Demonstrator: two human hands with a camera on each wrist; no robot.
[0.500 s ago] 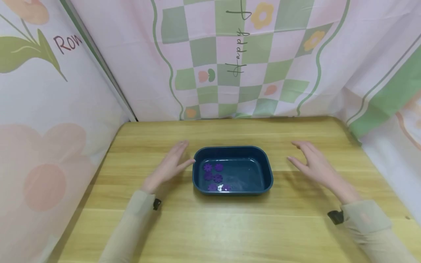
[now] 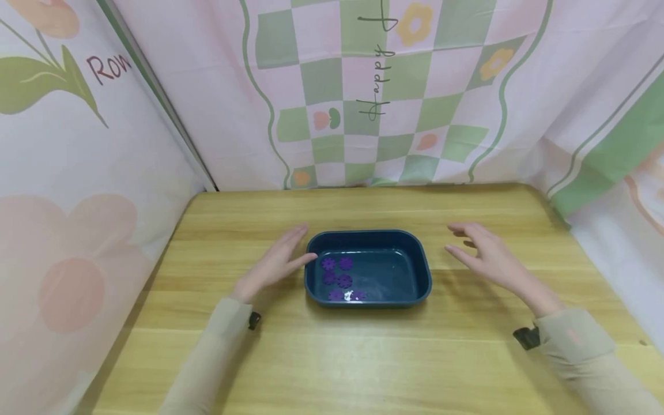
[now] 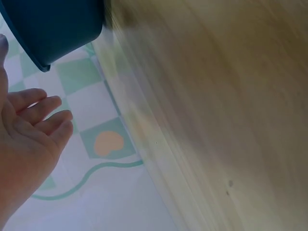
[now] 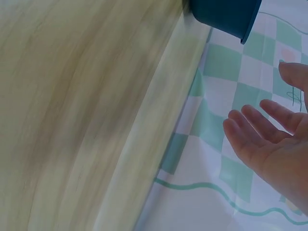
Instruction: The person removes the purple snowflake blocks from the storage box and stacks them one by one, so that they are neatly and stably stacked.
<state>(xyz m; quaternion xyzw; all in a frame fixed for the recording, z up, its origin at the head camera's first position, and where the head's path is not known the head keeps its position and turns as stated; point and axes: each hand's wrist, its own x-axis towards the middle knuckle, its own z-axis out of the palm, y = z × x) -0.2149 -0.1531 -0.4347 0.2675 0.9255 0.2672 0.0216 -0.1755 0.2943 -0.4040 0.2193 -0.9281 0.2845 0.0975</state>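
A dark blue rectangular tub [image 2: 394, 300] stands on the wooden table. Several small purple flower-shaped pieces [image 2: 344, 281] lie inside it, gathered toward its left side. At the tub's left end is my left hand [image 2: 275, 262], its fingers loosely extended and its thumb tip over the rim in the head view; whether it touches cannot be told. My right hand [image 2: 490, 256] hovers to the right of the tub, apart from it, with fingers slightly bent and nothing held. Both wrist views show the tub's outer wall [image 3: 57, 24] beyond relaxed, bare fingers.
The light wooden table [image 2: 363, 357] extends around the tub on all sides. Printed cloth hangs behind it, with a green checked pattern [image 2: 321, 80], and more cloth [image 2: 78, 230] hangs along the left and right sides. A black strap [image 2: 527, 338] shows at the right wrist.
Both hands have moved inward, the left one rightward to the tub's rim and the right one slightly leftward. The tub and purple pieces stay in place.
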